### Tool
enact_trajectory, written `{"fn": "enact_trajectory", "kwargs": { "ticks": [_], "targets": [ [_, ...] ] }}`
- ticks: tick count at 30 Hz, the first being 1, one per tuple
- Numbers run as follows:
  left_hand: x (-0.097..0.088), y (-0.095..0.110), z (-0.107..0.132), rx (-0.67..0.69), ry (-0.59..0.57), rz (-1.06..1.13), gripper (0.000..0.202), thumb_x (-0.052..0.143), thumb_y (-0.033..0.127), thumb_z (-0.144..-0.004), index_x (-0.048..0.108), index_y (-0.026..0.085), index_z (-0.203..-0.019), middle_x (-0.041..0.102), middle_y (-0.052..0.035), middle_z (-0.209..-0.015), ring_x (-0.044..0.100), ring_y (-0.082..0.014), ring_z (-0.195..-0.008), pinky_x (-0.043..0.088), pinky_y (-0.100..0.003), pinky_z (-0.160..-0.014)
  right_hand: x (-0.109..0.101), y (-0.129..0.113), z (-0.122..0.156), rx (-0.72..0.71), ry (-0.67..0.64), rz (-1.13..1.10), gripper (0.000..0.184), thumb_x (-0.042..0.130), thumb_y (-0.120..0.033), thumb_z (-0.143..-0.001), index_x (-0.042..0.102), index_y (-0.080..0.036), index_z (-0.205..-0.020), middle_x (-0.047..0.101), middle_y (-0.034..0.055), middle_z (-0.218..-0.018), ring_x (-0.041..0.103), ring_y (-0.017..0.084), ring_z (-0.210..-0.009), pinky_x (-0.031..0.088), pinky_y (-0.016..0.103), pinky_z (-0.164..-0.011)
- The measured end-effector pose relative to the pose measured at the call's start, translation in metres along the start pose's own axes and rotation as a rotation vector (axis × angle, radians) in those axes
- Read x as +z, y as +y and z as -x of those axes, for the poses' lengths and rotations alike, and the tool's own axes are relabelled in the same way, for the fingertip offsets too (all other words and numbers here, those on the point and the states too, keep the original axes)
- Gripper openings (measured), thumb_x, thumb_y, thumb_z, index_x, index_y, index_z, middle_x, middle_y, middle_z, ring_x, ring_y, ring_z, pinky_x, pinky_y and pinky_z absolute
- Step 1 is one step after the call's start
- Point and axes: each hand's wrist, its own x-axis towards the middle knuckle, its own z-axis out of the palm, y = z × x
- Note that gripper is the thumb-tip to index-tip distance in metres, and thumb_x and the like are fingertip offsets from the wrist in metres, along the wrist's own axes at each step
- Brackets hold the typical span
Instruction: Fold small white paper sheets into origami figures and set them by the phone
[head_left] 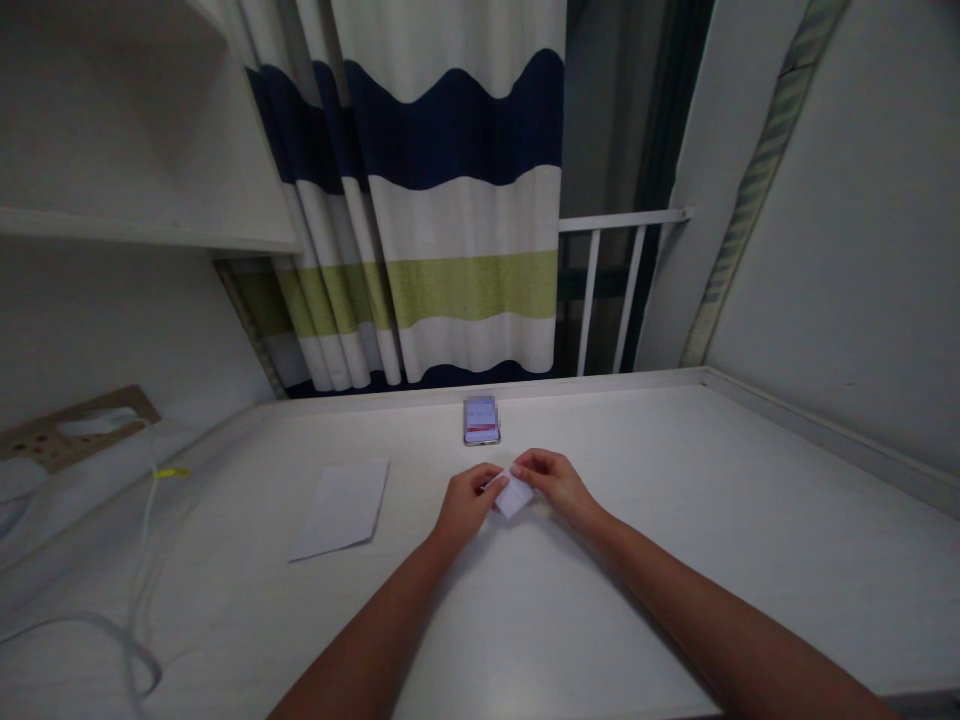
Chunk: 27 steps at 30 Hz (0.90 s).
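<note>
A small folded piece of white paper [513, 498] is held between my two hands over the white table. My left hand [466, 502] pinches its left corner with thumb and fingers. At its upper right edge, the thumb and fingertips of my right hand [558, 482] close on the paper. Just beyond the hands lies a phone [481, 420] with its screen lit. Left of my left hand, some flat white sheets of paper [343, 508] rest on the table.
The white tabletop [675, 460] reaches back to a raised edge below a striped curtain [472, 290] and a white railing [626, 220]. On the left, a white cable [142, 540] runs down from a socket panel [82, 425]. A shelf [150, 228] overhangs the left side.
</note>
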Motion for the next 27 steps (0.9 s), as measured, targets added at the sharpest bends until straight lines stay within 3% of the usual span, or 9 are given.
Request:
{"fn": "enact_trajectory", "kwargs": {
  "ticks": [6,13,17,27],
  "targets": [
    [-0.003,-0.002,-0.003,-0.023,0.094,0.059,0.023,0.057,0.034,-0.067,0.061,0.012,-0.073,0.059,-0.0019,-0.063,0.051,-0.0098,-0.051,0.041,-0.018,-0.042,-0.002,0.006,-0.001,0.062,-0.053,0.035,0.033,0.07,-0.033,-0.049,0.055,-0.015,-0.073,0.053,-0.0047,-0.053,0.05,0.009,-0.046,0.04,0.022,-0.046],
    [-0.005,0.0,-0.005,-0.119,0.064,0.249,0.04,0.063,0.034,-0.06,0.057,0.011,-0.092,0.064,-0.0048,-0.072,0.058,-0.0135,-0.059,0.048,-0.023,-0.049,-0.007,0.01,-0.005,0.022,0.01,0.035,0.029,0.068,-0.031,-0.052,0.055,-0.016,-0.073,0.049,-0.0066,-0.05,0.051,0.008,-0.044,0.044,0.023,-0.048],
    [-0.006,0.004,-0.003,-0.123,0.071,0.271,0.045,0.063,0.034,-0.06,0.054,0.012,-0.098,0.065,-0.004,-0.068,0.059,-0.0131,-0.058,0.049,-0.023,-0.052,-0.007,0.008,-0.004,0.009,0.014,-0.014,0.03,0.068,-0.028,-0.053,0.053,-0.018,-0.077,0.052,-0.0059,-0.058,0.054,0.009,-0.05,0.046,0.024,-0.051],
    [-0.008,0.008,-0.003,-0.111,0.095,0.29,0.045,0.063,0.033,-0.061,0.052,0.013,-0.099,0.065,-0.0033,-0.067,0.059,-0.0126,-0.055,0.051,-0.025,-0.054,-0.006,0.0,0.001,-0.012,0.01,-0.051,0.026,0.067,-0.026,-0.055,0.052,-0.018,-0.075,0.052,-0.0047,-0.063,0.053,0.009,-0.054,0.042,0.022,-0.052]
  ]
}}
